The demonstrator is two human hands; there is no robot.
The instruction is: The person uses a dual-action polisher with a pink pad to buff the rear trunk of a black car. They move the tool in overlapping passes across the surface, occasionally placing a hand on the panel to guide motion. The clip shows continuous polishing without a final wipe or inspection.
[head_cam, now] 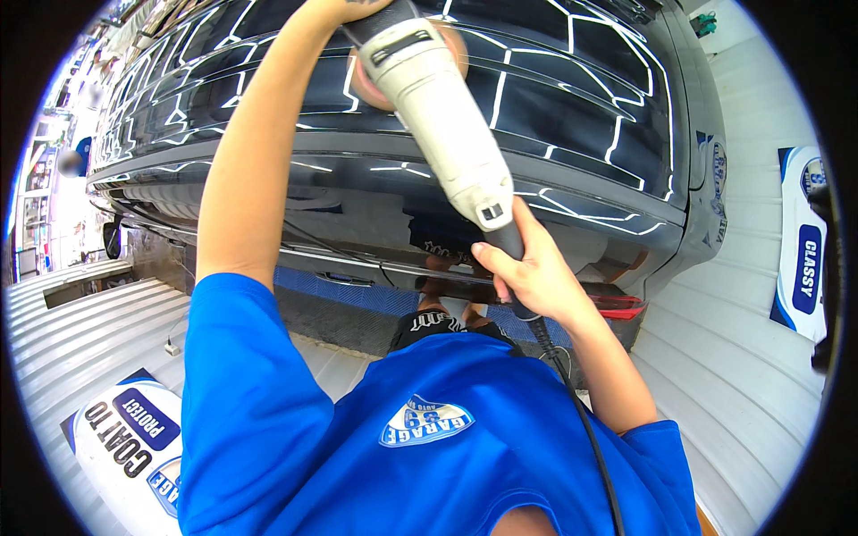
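A white rotary polisher [449,120] with a black head lies slantwise over the glossy black roof of a vehicle [576,87]. Its round orange-pink pad [373,87] shows on both sides of the head, against the roof. My right hand [536,268] is wrapped around the dark rear handle, thumb on top. At the top edge of the view, my left hand [358,5] is on the polisher's black head; its fingers are mostly cut off. From the handle a black power cord [580,395] runs back over my blue shirt.
Below the roof are the vehicle's side with a door handle [342,278], a red tail light [615,307] and a side mirror [112,239]. White corrugated panels [730,375] flank me. Printed signs [801,248] hang there. A blurred person [74,161] is at far left.
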